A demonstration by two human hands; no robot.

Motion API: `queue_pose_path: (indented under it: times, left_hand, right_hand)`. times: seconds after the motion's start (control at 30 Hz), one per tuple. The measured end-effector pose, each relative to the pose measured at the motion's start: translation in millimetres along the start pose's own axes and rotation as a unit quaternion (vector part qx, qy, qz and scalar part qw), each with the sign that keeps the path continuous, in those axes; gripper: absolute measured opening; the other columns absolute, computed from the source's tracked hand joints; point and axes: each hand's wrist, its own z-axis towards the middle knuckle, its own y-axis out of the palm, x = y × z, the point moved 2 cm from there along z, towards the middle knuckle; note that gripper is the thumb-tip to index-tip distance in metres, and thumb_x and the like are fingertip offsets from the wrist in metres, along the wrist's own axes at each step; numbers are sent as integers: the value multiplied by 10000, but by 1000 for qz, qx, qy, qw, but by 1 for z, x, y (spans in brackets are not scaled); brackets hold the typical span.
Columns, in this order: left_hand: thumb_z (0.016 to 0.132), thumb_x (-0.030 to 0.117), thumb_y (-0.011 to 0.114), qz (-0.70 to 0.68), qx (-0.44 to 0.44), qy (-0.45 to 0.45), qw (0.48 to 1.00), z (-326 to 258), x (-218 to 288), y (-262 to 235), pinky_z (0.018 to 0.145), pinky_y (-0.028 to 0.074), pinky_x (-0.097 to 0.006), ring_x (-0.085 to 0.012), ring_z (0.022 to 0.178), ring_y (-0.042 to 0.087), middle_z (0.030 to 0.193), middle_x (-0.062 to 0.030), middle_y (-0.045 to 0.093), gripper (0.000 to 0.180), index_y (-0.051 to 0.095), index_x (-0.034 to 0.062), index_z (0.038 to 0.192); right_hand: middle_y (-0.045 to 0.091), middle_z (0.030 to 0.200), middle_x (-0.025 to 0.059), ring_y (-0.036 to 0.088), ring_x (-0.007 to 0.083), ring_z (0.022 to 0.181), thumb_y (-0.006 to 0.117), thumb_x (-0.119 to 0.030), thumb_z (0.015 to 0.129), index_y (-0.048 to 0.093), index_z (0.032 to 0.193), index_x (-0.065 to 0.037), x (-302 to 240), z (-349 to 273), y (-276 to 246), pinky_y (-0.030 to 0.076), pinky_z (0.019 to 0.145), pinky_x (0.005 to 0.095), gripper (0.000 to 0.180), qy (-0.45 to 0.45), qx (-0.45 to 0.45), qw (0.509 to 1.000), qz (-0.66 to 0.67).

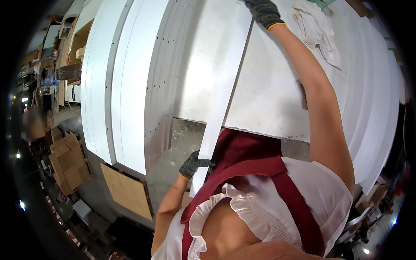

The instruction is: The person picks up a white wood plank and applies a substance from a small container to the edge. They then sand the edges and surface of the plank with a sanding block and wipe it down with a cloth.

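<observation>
Fingers of my left hand [193, 164], in a dark knit glove, are wrapped around the near end of a long white strip [225, 93], gripping it low beside my red apron [255, 167]. My right hand [263, 12], gloved the same way, is stretched far out and presses down at the strip's far end; whether those fingers curl round the edge or just lie flat on it I cannot tell. Between my two hands the strip runs narrow and straight, lying across the white panel [271, 93] on top of the stack. On the far right part of that panel lies a crumpled white cloth [318, 37]. To my left stands a thick stack of white boards [125, 82] with rows of small drilled holes along their edges. Down on the grey floor by that stack lies a brown wooden board [128, 190], and further left a heap of cardboard boxes [67, 162].
</observation>
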Motion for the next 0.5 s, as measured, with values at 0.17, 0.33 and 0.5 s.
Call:
queue_pose_path:
  times: [0.17, 0.33, 0.5]
  left_hand:
    - [802, 188, 760, 11, -27, -40, 999, 7, 12, -1, 728, 544, -288, -154, 764, 667, 887, -73, 703, 559, 560, 3, 1290]
    - [790, 217, 763, 8, -9, -40, 999, -1, 1, -2, 744, 531, -270, -132, 783, 652, 907, -45, 692, 713, 488, -2, 1410]
    - [800, 141, 773, -28, -10, -7, 1000, 5, 13, 5, 640, 562, -325, -200, 669, 676, 830, -115, 703, 423, 624, 3, 1171]
  right_hand:
    - [631, 1012, 157, 606, 343, 918, 490, -231, 945, 664, 1061, -153, -7, -11, -4, 516, 774, 467, 223, -54, 37, 994, -90]
    - [617, 976, 99, 619, 235, 880, 493, -102, 958, 629, 1170, -120, -115, -52, -38, 545, 783, 354, 253, -104, -151, 983, -16]
    - [634, 1135, 112, 623, 294, 996, 575, -81, 834, 612, 1230, -111, -214, -175, -91, 532, 855, 397, 399, -228, -210, 921, 234]
